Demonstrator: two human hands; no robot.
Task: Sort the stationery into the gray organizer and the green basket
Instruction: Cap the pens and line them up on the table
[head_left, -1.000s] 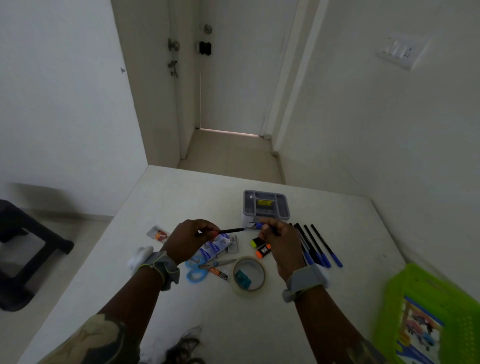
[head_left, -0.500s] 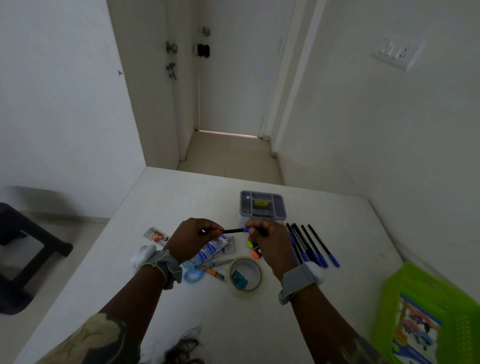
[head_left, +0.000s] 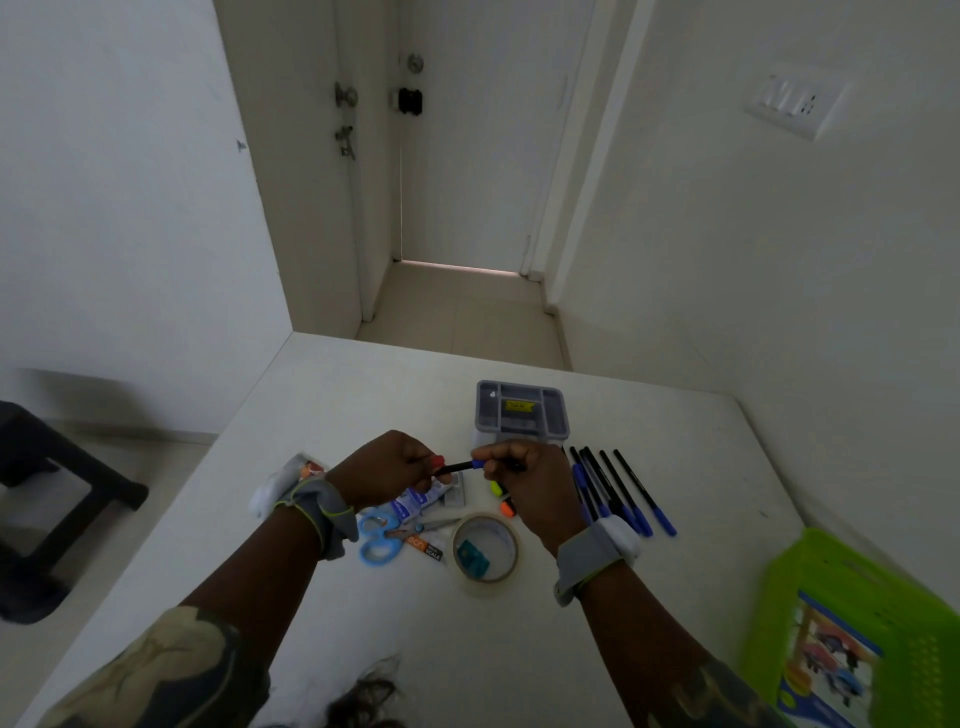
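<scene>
White tabletop (head_left: 363, 395) runs toward a doorway at twelve o'clock. Above it, the left hand (head_left: 387, 470) and right hand (head_left: 524, 486) each pinch one end of a black pen (head_left: 457, 466), which spans the gap between them, level. The gray organizer (head_left: 522, 415) sits just past the hands at twelve o'clock; the green basket (head_left: 852, 639) lies at four o'clock. Loose pens (head_left: 623, 493) lie at three o'clock.

Matt white table (head_left: 363, 405) (green plastic basket (head_left: 779, 613))
</scene>
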